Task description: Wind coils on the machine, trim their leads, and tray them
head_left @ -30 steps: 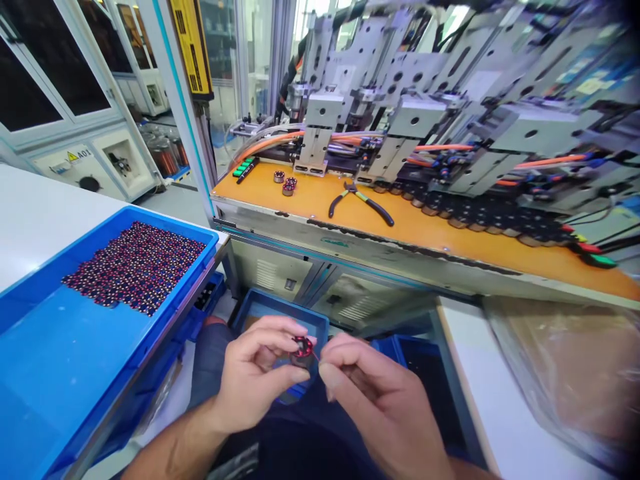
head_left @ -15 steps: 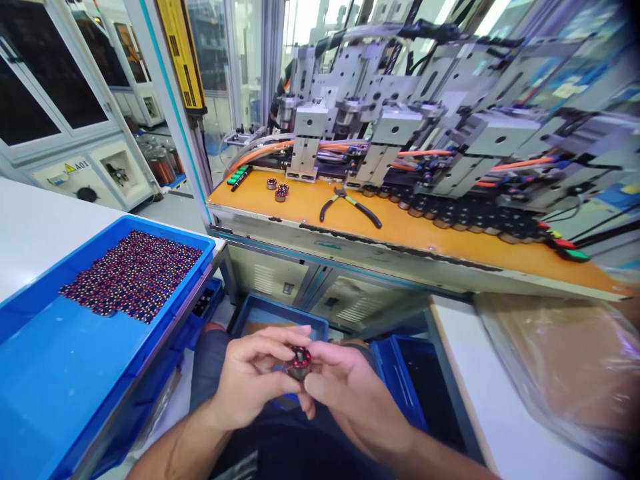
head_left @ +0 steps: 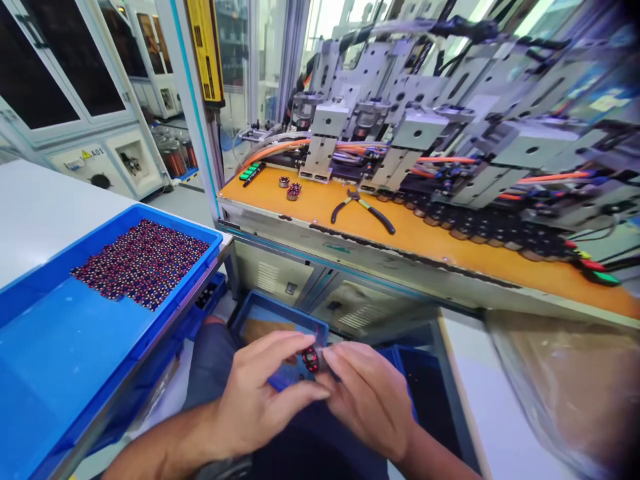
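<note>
Both hands meet low in the middle, above my lap. My left hand (head_left: 260, 400) and my right hand (head_left: 367, 397) pinch a small round wound coil part (head_left: 311, 359), red and black, between their fingertips. Left of them a large blue tray (head_left: 60, 333) holds a flat bed of several like coil parts (head_left: 143, 262). Below the hands sits a small blue bin (head_left: 265, 317) near my knee.
An orange worktop (head_left: 425, 233) runs across the middle with pliers (head_left: 363, 208) and a few loose coils (head_left: 291, 189) on it. A winding machine with grey heads (head_left: 415, 127) stands behind. A white table (head_left: 493, 407) with clear plastic sheeting lies at the right.
The hands have closed together on the coil and turned it; the right fingers, apart from it a second ago, now press against it. The camera view shifted slightly.
</note>
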`<state>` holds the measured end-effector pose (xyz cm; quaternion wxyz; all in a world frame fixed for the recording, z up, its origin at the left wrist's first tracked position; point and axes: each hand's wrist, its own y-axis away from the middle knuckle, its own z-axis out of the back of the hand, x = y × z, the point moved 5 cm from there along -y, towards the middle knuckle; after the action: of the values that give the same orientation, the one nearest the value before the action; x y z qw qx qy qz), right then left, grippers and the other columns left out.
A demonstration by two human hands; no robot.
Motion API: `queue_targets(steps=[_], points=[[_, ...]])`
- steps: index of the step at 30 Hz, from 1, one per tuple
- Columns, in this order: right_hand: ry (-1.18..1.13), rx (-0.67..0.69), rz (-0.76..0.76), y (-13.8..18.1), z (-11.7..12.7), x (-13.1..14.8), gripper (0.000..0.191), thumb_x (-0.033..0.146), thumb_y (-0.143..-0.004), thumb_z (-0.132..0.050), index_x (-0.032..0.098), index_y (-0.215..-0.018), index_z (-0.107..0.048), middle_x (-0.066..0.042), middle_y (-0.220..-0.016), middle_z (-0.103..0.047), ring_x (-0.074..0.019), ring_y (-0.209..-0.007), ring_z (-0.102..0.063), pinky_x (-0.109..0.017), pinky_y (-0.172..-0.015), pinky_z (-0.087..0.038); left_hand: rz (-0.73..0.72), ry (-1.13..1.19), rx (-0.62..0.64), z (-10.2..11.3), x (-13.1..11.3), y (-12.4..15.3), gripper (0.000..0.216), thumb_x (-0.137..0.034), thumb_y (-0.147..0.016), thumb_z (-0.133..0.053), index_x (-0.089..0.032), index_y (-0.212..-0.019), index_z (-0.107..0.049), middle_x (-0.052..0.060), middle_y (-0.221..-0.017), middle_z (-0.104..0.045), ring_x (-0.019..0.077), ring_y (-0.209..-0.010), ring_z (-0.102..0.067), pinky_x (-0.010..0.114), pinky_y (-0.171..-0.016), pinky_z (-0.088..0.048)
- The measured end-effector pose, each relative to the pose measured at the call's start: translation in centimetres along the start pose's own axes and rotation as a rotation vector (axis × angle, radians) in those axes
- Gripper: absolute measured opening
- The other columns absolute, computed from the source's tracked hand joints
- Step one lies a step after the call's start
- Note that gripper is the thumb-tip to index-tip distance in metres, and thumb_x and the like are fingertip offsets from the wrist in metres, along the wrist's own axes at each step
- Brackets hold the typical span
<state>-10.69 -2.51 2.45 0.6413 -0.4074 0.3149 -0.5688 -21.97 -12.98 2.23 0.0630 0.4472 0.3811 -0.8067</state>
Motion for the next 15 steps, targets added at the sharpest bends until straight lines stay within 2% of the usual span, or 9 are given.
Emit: queue_targets(steps=[3,6,10,15], points=[[-0.077,0.022,-0.046,0.0,0.1,0.3,0.018,0.007,-0.086,-0.060,0.011,-0.103,-0.064,-0.009,-0.085,-0.067,-0.0187,-0.078,-0.067,-0.030,-0.067,-0.060,0.044,0.031,0.043,-0.1,0.1,-0.8,0.037,-0.019,-0.076,-0.078,-0.017,-0.111,-0.067,0.006,-0.098,-0.076,0.0151,-0.091,-0.071,0.022,-0.085,-0.056],[-0.295,0.080,-0.230,-0.3,0.3,0.0,0.025,0.009,-0.083,-0.063,0.009,-0.108,-0.062,-0.011,-0.090,-0.064,-0.0189,-0.081,-0.064,-0.030,-0.067,-0.057,0.037,0.030,0.052,0.1,0.2,-1.1,0.033,-0.017,-0.077,-0.077,-0.016,-0.109,-0.068,0.008,-0.099,-0.076,0.0156,-0.092,-0.071,0.024,-0.086,-0.055],[-0.581,0.128,-0.415,-0.9,0.7,-0.3,0.020,0.005,-0.084,-0.062,0.015,-0.102,-0.065,-0.005,-0.082,-0.061,-0.0133,-0.072,-0.060,-0.024,-0.060,-0.051,0.018,0.015,0.080,0.3,0.2,-1.1,0.035,-0.013,-0.076,-0.077,-0.017,-0.110,-0.069,0.009,-0.104,-0.076,0.0181,-0.098,-0.070,0.028,-0.089,-0.055],[-0.668,0.122,-0.637,-1.1,1.0,-1.0,0.018,0.005,-0.085,-0.062,0.020,-0.091,-0.069,-0.002,-0.076,-0.061,-0.0127,-0.067,-0.059,-0.024,-0.059,-0.048,0.212,0.275,0.102,0.0,1.2,-1.0,0.032,-0.008,-0.076,-0.074,-0.020,-0.106,-0.072,0.010,-0.109,-0.073,0.0147,-0.082,-0.071,0.021,-0.066,-0.058]])
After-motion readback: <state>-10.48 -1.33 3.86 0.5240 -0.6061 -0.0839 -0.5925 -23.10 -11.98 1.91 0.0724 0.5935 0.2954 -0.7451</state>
